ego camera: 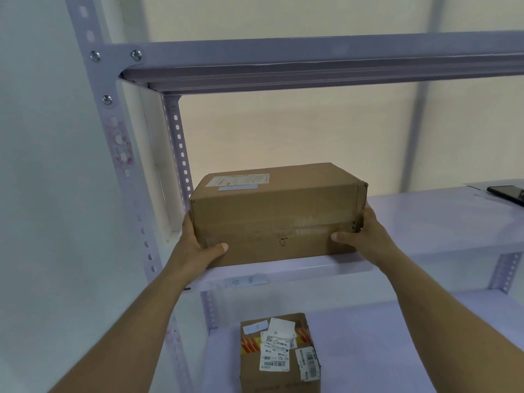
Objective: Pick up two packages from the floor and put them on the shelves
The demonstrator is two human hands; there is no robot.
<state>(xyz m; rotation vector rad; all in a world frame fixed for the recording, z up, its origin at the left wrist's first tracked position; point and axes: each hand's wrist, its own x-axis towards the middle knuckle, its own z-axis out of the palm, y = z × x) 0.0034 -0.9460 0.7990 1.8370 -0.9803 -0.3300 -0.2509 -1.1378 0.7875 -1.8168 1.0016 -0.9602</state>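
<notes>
A large brown cardboard package [278, 214] with a white label on top rests on the front of the middle shelf [425, 222] at its left end. My left hand [198, 242] grips its left side with the thumb on the front face. My right hand [365, 234] grips its right side the same way. A second, smaller package [279, 353], covered in white shipping labels and red-yellow tape, lies on the lower shelf [397, 350] directly below.
A dark phone-like object [507, 194] lies at the right of the middle shelf. The upper shelf [312, 63] spans overhead. Perforated metal uprights [178, 148] stand at the left. A handwritten label [245, 281] is stuck on the middle shelf's front edge.
</notes>
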